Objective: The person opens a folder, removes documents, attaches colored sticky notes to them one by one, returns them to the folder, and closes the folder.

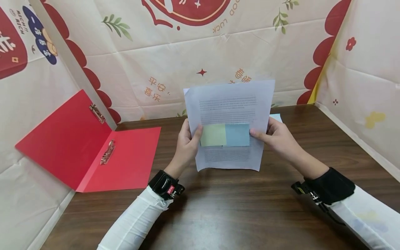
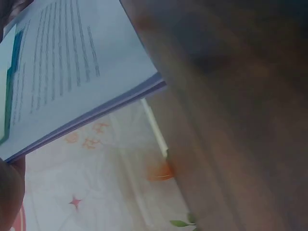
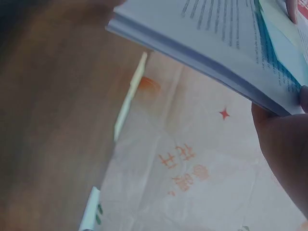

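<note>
White sleeves and black wrist straps frame the brown table point(image 1: 218, 208). Above it, the left hand point(image 1: 186, 144) and right hand point(image 1: 279, 136) each pinch a side edge of a stack of printed sheets point(image 1: 229, 114), held upright with a green sticky note point(image 1: 213, 135) and a blue sticky note point(image 1: 237, 134) across the front. An open red folder point(image 1: 93, 146) lies well apart to the left. Pinched only at its edges, the stack could fan and slip; the notes, perhaps loosely stuck, might peel off.

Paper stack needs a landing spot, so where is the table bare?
Bare wood lies between the two sleeves, below the paper stack, and right of the right hand. The red folder crowds the left.
</note>
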The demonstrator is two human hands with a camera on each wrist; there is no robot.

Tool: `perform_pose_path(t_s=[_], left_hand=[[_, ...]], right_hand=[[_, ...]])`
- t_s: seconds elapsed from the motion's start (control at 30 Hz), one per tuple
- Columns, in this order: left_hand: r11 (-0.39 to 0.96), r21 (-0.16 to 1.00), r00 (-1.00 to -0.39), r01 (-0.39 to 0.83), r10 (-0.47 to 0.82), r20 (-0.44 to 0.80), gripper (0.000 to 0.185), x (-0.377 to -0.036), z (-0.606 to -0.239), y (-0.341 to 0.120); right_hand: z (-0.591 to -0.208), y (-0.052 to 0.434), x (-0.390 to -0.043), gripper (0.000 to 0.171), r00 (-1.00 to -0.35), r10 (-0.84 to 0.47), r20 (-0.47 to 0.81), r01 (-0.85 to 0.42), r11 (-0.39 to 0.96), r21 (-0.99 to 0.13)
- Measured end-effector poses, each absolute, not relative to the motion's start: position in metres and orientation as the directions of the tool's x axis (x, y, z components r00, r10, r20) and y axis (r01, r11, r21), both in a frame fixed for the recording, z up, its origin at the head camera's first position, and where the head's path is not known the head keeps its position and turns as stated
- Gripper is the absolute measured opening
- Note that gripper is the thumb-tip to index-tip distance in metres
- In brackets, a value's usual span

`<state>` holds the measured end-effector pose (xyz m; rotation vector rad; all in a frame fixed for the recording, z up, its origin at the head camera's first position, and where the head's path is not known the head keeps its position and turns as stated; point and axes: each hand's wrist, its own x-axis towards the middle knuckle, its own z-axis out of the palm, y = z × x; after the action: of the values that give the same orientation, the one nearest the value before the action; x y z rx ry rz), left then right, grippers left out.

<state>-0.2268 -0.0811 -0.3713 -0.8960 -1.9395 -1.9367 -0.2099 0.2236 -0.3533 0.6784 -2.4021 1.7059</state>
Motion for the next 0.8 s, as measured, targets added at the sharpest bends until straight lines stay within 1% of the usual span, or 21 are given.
perform_pose_path(t_s=[0.13,0.27,0.4,0.5,0.57,0.67,0.73,0.8], left_hand=[[-0.085,0.802,-0.768,0.592,0.242,0.593,0.034,-0.227,-0.378,-0.081],[-0.083,0.797,-0.766,0.598,0.235,0.598,0.034,-0.228,-0.377,-0.081],[-0.072,0.823,-0.796,0.563,0.219,0.564,0.034,-0.226,-0.371,-0.082],[-0.067,0.860,-0.830,0.506,0.232,0.506,0.037,-0.225,-0.365,-0.085],[-0.047,0.886,-0.853,0.462,0.252,0.458,0.038,-0.226,-0.361,-0.088],[0.013,0.912,-0.883,0.409,0.259,0.392,0.037,-0.228,-0.355,-0.096],[0.085,0.923,-0.906,0.375,0.243,0.346,0.039,-0.231,-0.351,-0.106],[0.258,0.899,-0.930,0.355,0.198,0.311,0.040,-0.240,-0.349,-0.127]], right_hand=[[-0.361,0.223,-0.211,0.050,-0.880,-0.305,0.365,-0.442,0.241,-0.864],[-0.361,0.222,-0.212,0.053,-0.879,-0.306,0.366,-0.436,0.204,-0.876],[-0.360,0.222,-0.209,0.051,-0.903,-0.296,0.313,-0.390,0.255,-0.885],[-0.359,0.222,-0.206,0.051,-0.921,-0.282,0.269,-0.355,0.324,-0.877],[-0.358,0.221,-0.206,0.051,-0.930,-0.275,0.244,-0.333,0.347,-0.877],[-0.358,0.222,-0.206,0.052,-0.939,-0.274,0.207,-0.300,0.361,-0.883],[-0.359,0.222,-0.207,0.053,-0.945,-0.274,0.180,-0.272,0.351,-0.896],[-0.361,0.224,-0.207,0.056,-0.950,-0.270,0.158,-0.248,0.342,-0.906]])
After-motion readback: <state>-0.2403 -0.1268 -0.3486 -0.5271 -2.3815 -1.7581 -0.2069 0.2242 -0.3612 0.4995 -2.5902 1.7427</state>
